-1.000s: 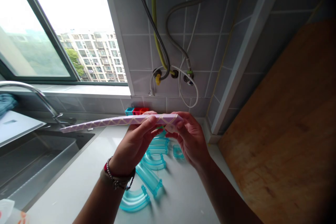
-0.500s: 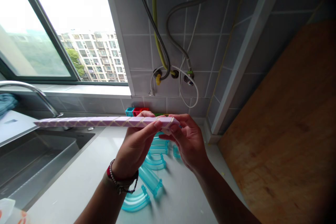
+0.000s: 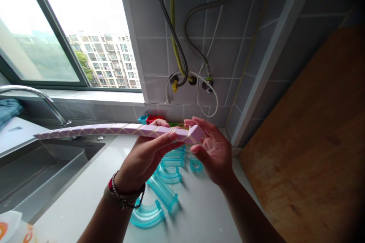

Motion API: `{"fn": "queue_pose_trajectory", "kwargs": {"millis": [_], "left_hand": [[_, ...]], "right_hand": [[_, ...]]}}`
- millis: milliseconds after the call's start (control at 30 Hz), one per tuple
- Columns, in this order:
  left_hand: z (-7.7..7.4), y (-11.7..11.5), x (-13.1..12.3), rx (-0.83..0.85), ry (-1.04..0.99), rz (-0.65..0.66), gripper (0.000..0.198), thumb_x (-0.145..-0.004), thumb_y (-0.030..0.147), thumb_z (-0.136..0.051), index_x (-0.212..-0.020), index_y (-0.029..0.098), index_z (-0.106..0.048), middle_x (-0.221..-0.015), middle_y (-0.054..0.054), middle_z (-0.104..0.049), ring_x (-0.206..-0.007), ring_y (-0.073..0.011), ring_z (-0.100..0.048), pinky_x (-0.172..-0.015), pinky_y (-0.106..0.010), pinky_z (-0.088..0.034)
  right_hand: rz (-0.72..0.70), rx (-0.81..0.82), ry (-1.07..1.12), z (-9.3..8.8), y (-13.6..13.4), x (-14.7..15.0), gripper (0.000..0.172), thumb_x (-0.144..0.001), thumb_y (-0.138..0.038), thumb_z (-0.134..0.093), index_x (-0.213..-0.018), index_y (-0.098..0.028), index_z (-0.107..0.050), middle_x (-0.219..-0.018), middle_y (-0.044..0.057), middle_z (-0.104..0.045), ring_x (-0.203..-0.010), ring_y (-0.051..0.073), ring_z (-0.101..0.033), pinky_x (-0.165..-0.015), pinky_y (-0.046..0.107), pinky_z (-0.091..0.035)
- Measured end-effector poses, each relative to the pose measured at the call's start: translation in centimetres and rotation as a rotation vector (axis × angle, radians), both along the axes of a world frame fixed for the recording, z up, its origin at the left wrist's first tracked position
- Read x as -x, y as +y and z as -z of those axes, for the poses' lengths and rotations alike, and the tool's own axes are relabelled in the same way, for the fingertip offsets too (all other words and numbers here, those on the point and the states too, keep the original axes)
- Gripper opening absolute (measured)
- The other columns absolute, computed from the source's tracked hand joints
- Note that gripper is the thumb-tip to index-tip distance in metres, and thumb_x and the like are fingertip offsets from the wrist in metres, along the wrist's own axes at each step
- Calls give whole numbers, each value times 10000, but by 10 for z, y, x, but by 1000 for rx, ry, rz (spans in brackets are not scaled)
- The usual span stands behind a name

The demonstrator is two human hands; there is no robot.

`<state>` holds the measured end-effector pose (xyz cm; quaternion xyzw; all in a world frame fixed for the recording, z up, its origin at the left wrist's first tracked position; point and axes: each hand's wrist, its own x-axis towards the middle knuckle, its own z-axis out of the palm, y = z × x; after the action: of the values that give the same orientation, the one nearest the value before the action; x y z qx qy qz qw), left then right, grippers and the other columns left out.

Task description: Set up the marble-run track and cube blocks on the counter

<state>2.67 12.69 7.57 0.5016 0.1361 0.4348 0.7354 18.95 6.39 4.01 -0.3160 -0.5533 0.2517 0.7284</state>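
A long lilac bar (image 3: 114, 130) with thin yellow zigzag bands is held level above the white counter (image 3: 196, 212), reaching left over the sink. My left hand (image 3: 148, 155) is closed around it near its right end, fingers under and over it. My right hand (image 3: 213, 148) touches the bar's right end with thumb and fingertips, its fingers partly spread. Below my hands lie several clear turquoise curved track pieces (image 3: 164, 193) on the counter.
A steel sink (image 3: 34, 174) with a curved tap (image 3: 31, 95) is on the left. Small red and blue blocks (image 3: 149, 119) stand against the tiled wall under hoses and cables (image 3: 182, 64). A wooden board (image 3: 310, 144) leans on the right. A window is at the upper left.
The bar swung further left and then tipped slightly, its right end turning toward me. My right hand loosened from a pinch to spread fingers at the bar's end.
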Motion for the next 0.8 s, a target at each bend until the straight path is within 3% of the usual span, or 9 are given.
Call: {"fn": "queue_pose_trajectory", "kwargs": {"millis": [67,133,233,300,400,533,667,800], "left_hand": [[0,1,1,0,14,9,193,-904,164,-780,-1017,204,-628,-992,-29,-764,-1020,-197,-748,-937,-345,-630],[0,1,1,-13,50,2,242,-884,152,-803,-1020,203,-609,-971,-24,-762,-982,-184,-754,-926,-338,-636],[-1,-1,1,-63,121,-41,319,-839,158,-853,-1003,194,-582,-908,-12,-739,-892,-166,-750,-854,-309,-650],[-2,-2,1,-78,153,-67,333,-830,176,-866,-992,189,-575,-884,-5,-727,-860,-160,-744,-814,-296,-655],[-1,-1,2,-54,149,-38,297,-858,186,-842,-989,191,-575,-879,-5,-734,-866,-166,-748,-828,-321,-660],[1,2,4,-12,92,13,231,-896,203,-801,-993,192,-591,-923,-28,-761,-907,-180,-756,-864,-347,-661],[1,2,5,3,56,22,230,-895,210,-800,-1009,200,-600,-965,-38,-777,-949,-197,-767,-862,-331,-660],[0,0,4,-1,56,24,242,-880,205,-814,-991,198,-599,-936,-33,-787,-895,-179,-777,-841,-298,-660]], "right_hand": [[-91,103,134,0,2,-1,535,-936,-671,-642,-1315,-293,-659,-1287,97,-701,-1158,268,-689,-900,408,-620],[-101,229,236,2,4,-4,524,-950,-713,-576,-1175,-255,-698,-1067,77,-738,-896,218,-729,-662,308,-619],[-125,406,252,5,6,-10,473,-914,-678,-664,-862,-208,-654,-650,-20,-620,-489,108,-558,-404,184,-426],[-187,476,237,5,6,-13,499,-911,-666,-676,-760,-197,-599,-536,-50,-537,-402,72,-445,-358,160,-330],[-327,520,250,3,5,-14,478,-928,-669,-646,-858,-196,-651,-602,-20,-611,-435,90,-509,-357,159,-355],[-380,306,267,2,7,-14,359,-929,-580,-706,-1021,-233,-721,-860,10,-688,-658,135,-666,-481,197,-528],[-427,142,176,8,11,-18,324,-880,-482,-808,-1111,-265,-743,-1012,27,-700,-794,149,-678,-601,230,-587],[-409,88,156,16,16,-20,314,-869,-469,-827,-1079,-256,-732,-981,21,-692,-772,140,-669,-612,240,-592]]}}
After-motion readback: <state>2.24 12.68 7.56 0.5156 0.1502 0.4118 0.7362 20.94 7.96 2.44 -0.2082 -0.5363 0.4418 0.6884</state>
